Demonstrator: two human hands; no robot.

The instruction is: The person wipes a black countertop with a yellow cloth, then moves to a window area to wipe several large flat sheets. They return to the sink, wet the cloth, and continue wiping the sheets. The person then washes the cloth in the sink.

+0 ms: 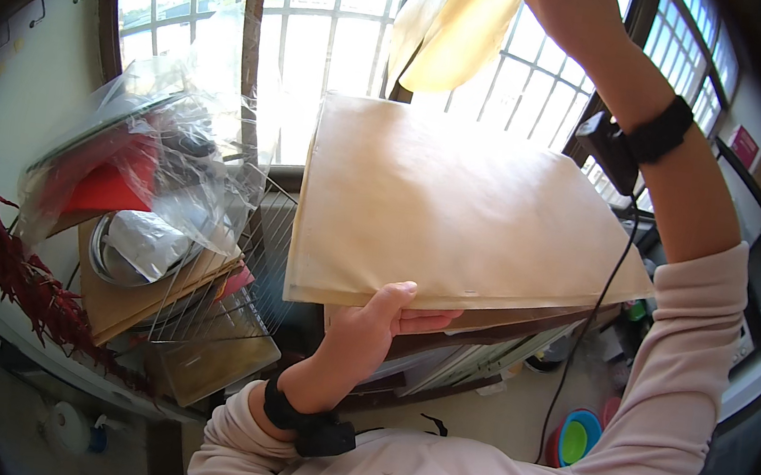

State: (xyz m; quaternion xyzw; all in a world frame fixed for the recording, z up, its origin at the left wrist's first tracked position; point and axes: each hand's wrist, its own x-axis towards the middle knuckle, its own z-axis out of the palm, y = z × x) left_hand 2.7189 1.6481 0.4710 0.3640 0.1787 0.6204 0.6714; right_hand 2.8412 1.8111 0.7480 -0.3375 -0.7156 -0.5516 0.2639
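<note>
My left hand (369, 329) grips the near edge of a stack of flat brown paper sheets (455, 211). Its thumb lies on top and the fingers are underneath. The stack is tilted up in front of the barred window, its corners slightly curled. Raised at the top edge of the view, my right hand (572, 8) holds a thin tan sheet (458, 40), which hangs folded and lets the window light through. The fingertips of that hand are cut off by the frame. Each wrist wears a black strap with a small device.
On the left are a clear plastic bag (214, 139) with red contents, a metal bowl (109, 254) on cardboard, a wire rack (231, 290) and a string of dried red chillies (27, 272). A black cable (604, 300) hangs from my right wrist. Nested plastic basins (570, 435) stand on the floor.
</note>
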